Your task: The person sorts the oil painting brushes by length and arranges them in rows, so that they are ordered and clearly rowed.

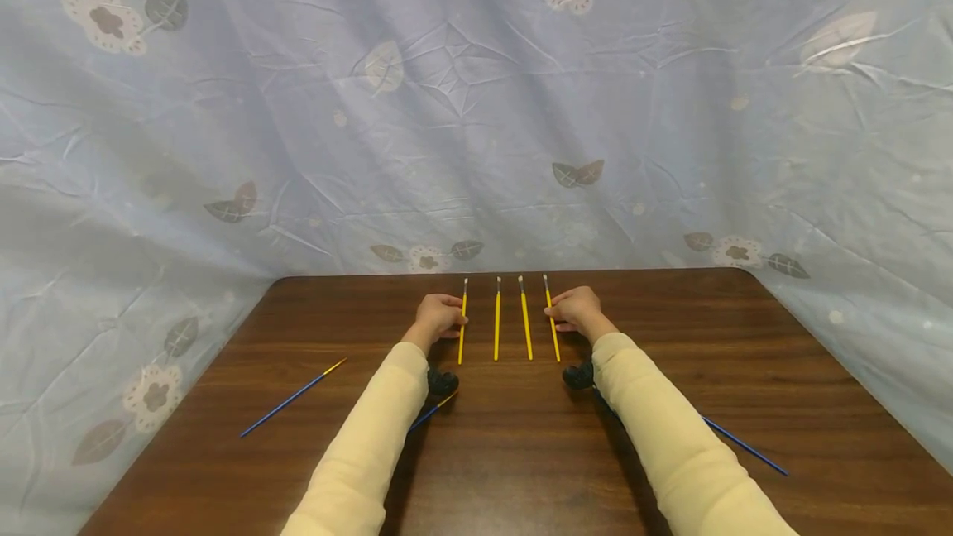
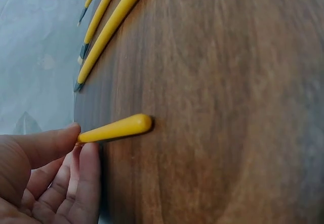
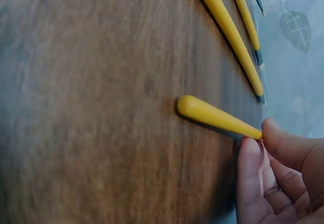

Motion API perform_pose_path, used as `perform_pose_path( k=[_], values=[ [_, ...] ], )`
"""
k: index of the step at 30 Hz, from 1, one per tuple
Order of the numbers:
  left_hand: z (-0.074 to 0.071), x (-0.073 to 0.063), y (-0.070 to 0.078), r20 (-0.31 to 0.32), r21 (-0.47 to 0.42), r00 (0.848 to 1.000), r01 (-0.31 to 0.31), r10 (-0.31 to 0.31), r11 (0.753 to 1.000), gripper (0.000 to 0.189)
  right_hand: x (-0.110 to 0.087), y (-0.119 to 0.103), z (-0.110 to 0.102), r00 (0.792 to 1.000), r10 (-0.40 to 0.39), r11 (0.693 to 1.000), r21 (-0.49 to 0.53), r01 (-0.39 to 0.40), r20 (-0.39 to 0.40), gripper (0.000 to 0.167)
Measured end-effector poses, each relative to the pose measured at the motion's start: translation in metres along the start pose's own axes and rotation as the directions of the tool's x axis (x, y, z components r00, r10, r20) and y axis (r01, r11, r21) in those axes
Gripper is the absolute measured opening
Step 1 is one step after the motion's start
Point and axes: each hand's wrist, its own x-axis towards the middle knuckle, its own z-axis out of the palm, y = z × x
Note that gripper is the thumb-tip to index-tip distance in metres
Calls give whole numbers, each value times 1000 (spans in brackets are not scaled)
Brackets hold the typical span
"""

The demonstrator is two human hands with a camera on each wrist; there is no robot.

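Observation:
In the head view a row of yellow paintbrushes lies near the far edge of the table, bristles pointing away. My left hand [image 1: 439, 317] pinches the leftmost yellow paintbrush [image 1: 462, 344] between thumb and fingers. At the other end of the row, the rightmost yellow paintbrush [image 1: 554, 341] is pinched by my right hand [image 1: 579, 310]. Two more yellow paintbrushes, one left of centre [image 1: 497, 327] and one right of centre [image 1: 526, 327], lie between the hands, untouched. Each wrist view shows the rounded handle end of the held paintbrush [image 2: 121, 127] [image 3: 212, 115] close to the wood.
A blue paintbrush [image 1: 286, 402] lies on the table [image 1: 506, 453] at the left. Another blue paintbrush [image 1: 432, 414] is partly covered by the left sleeve, and a third blue paintbrush [image 1: 748, 447] by the right sleeve. A floral curtain [image 1: 476, 131] hangs behind the table.

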Motion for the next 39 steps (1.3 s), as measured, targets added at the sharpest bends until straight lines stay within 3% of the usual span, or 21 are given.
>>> perform_pose_path(
  k=[8, 21, 30, 39],
  values=[
    [4, -2, 2, 8, 46, 1000, -29, 29, 999, 32, -3, 1, 0, 1000, -15, 999, -36, 15, -3, 29],
    [3, 0, 2, -6, 93, 1000, -10, 10, 996, 28, -1, 2, 4, 999, -14, 997, -77, 12, -32, 27],
    [3, -2, 4, -18, 101, 1000, -5, 7, 995, 37, -2, 1, 3, 1000, -25, 995, -94, 24, -17, 30],
    [4, 2, 2, -28, 164, 1000, 5, 0, 986, 32, -5, 1, 3, 1000, -29, 994, -104, 28, -10, 30]
  ],
)
